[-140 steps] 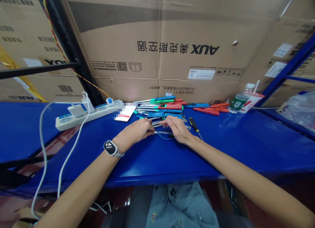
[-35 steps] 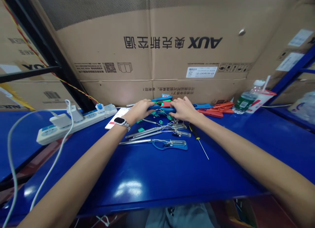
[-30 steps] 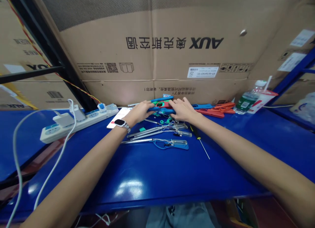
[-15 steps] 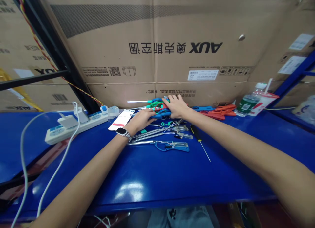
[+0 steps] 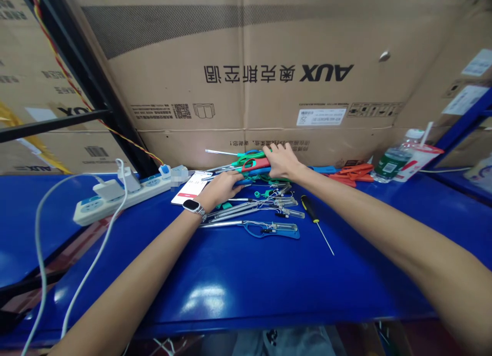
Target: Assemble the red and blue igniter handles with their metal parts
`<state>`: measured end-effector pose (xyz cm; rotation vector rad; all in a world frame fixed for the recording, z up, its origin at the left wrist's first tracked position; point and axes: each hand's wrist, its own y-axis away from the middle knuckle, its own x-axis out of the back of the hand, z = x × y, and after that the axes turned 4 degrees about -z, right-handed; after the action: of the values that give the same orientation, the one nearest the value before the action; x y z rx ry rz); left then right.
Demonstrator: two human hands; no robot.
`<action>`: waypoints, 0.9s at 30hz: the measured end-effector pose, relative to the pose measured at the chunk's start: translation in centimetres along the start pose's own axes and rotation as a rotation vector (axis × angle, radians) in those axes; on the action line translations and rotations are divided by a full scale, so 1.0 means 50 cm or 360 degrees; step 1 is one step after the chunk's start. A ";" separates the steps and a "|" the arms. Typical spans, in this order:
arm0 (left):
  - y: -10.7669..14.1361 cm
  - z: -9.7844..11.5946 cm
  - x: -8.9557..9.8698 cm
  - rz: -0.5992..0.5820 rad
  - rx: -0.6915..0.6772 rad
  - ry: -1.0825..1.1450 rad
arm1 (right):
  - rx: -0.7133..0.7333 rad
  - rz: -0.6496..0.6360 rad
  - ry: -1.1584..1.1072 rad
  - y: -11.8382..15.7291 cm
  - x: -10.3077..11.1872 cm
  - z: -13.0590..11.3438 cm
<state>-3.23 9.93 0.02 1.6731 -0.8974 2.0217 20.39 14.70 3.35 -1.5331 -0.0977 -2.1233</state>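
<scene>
My right hand [image 5: 283, 161] is closed around the handle ends of several long-necked lighters, among them a red lighter [image 5: 257, 164] and a green lighter [image 5: 251, 155]. Their metal necks point left. My left hand [image 5: 223, 188], with a watch on its wrist, curls at the near side of the same pile by a blue lighter [image 5: 244, 181]; what its fingers grip is partly hidden. Opened lighters with bare metal tubes and clear fuel tanks [image 5: 286, 212] lie just nearer to me. A blue half-shell lighter [image 5: 294, 233] lies closest.
A black and yellow screwdriver [image 5: 309, 210] lies right of the opened lighters. Orange handle shells [image 5: 351, 174], a bottle [image 5: 390, 163] and a cup [image 5: 417, 163] are at the right. A phone [image 5: 187, 192] and power strip [image 5: 144, 186] sit left. A cardboard box [image 5: 246, 104] stands behind.
My right hand has shifted slightly right and up, with the green and red lighters now more exposed left of it. My left hand stays nearly in place. The view has moved slightly.
</scene>
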 end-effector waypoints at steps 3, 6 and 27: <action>-0.003 0.006 -0.002 -0.0053 0.0009 0.0083 | -0.0035 -0.0011 -0.0055 0.002 0.003 0.008; -0.009 0.015 -0.013 -0.0079 0.0051 0.0113 | -0.0049 -0.0005 -0.0073 0.003 0.004 0.012; -0.055 0.030 -0.037 -0.0116 -0.0011 0.0336 | -0.0120 0.0041 -0.0279 0.023 -0.004 0.055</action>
<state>0.06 11.12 -0.96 1.4338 -0.7591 2.0948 23.35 14.72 3.89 -1.7534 -0.0593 -1.9894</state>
